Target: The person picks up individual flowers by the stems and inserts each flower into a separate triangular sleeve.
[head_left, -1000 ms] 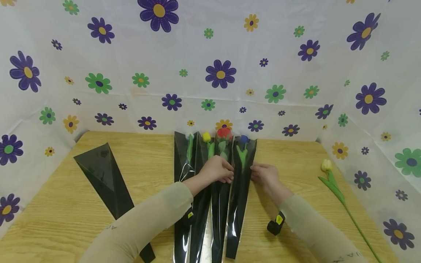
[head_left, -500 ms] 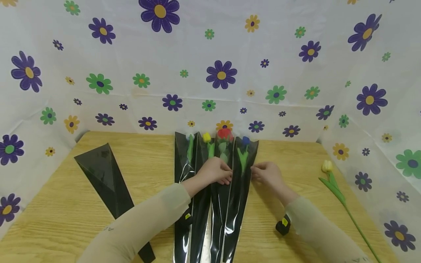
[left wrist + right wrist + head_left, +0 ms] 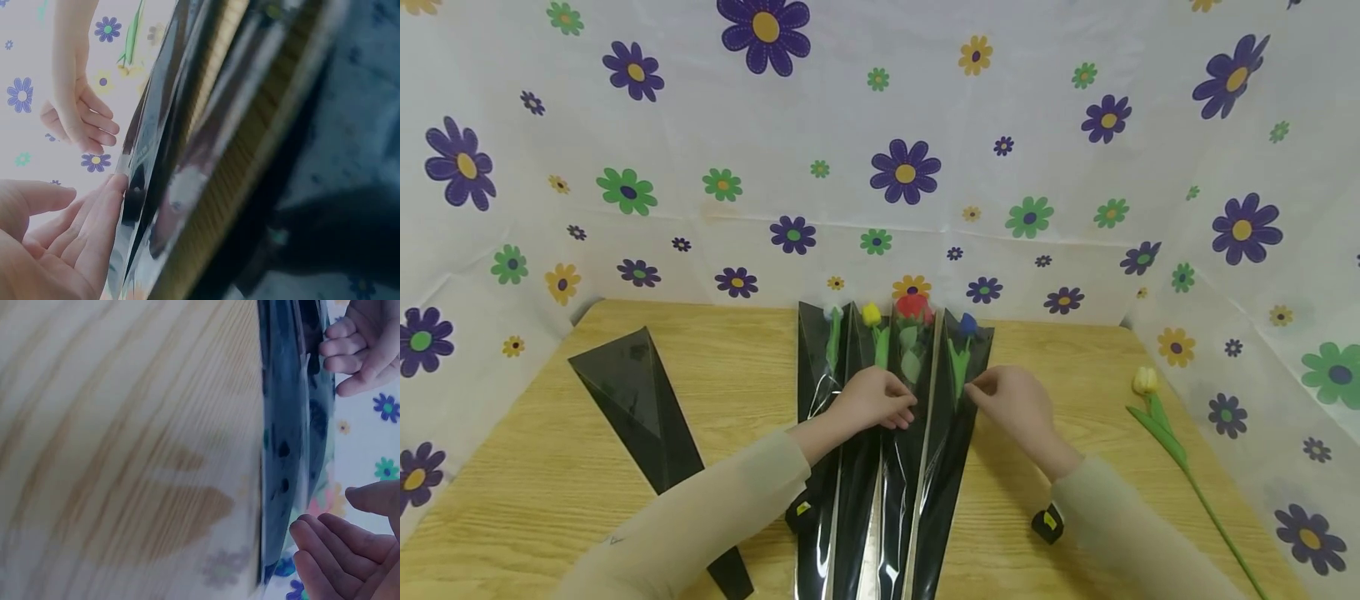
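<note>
Four-sided work is centred on a row of black flower sleeves lying side by side. In the head view the rightmost sleeve (image 3: 942, 487) holds a blue flower (image 3: 968, 323) with green leaves. Its right edge meets the fingertips of my right hand (image 3: 1018, 410); in the right wrist view that hand's fingers are extended and the thumb stands apart. My left hand (image 3: 872, 400) is over the neighbouring sleeve (image 3: 901, 467), which holds a red rose (image 3: 913, 308). In the left wrist view its fingers lie nearly straight against shiny wrap, thumb apart.
Further left in the row are sleeves with a yellow tulip (image 3: 871, 314) and a pale flower (image 3: 833, 314). Another black sleeve (image 3: 658, 408) lies slanted at the left. A pale yellow tulip (image 3: 1145, 381) lies on the wooden table (image 3: 752, 350) at the right. Flowered cloth stands behind.
The top of the blue flower's sleeve has shifted right, tilting it more, and the flower moved with it. My left hand has drawn slightly left and nearer.
</note>
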`<state>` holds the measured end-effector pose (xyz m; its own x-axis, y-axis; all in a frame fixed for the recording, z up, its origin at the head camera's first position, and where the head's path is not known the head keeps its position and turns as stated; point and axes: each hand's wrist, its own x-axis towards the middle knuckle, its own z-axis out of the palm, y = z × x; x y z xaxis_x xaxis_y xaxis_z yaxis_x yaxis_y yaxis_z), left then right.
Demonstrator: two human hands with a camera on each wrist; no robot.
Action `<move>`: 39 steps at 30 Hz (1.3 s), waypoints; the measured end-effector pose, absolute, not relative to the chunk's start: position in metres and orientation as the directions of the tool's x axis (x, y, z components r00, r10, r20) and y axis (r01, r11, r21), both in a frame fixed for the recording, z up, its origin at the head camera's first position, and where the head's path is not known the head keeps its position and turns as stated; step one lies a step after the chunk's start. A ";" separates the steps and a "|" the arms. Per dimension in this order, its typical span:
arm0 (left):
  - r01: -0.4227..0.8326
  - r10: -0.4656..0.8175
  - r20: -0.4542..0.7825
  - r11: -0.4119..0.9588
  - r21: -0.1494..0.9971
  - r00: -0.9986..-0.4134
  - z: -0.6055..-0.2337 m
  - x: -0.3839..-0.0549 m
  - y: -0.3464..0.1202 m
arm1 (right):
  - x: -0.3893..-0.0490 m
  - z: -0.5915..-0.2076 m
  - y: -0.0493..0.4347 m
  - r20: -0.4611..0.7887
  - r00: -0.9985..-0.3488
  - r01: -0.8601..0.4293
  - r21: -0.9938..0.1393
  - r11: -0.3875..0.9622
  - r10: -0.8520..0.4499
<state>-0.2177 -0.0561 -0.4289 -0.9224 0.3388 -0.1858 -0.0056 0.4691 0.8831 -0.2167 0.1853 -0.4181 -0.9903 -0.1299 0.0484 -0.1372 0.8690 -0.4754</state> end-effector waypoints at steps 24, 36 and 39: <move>0.030 0.246 -0.133 0.563 0.826 -0.960 -0.430 -0.205 -0.156 | -0.188 -0.407 0.133 0.170 -0.939 -0.341 -0.373 0.863 -0.298; 0.037 0.119 -0.058 0.667 0.744 -0.991 -0.417 -0.199 -0.217 | -0.186 -0.401 0.112 0.176 -0.925 -0.380 -0.395 0.836 -0.337; 0.042 0.074 -0.017 0.731 0.681 -0.997 -0.415 -0.194 -0.234 | -0.185 -0.400 0.106 0.184 -0.917 -0.398 -0.411 0.820 -0.353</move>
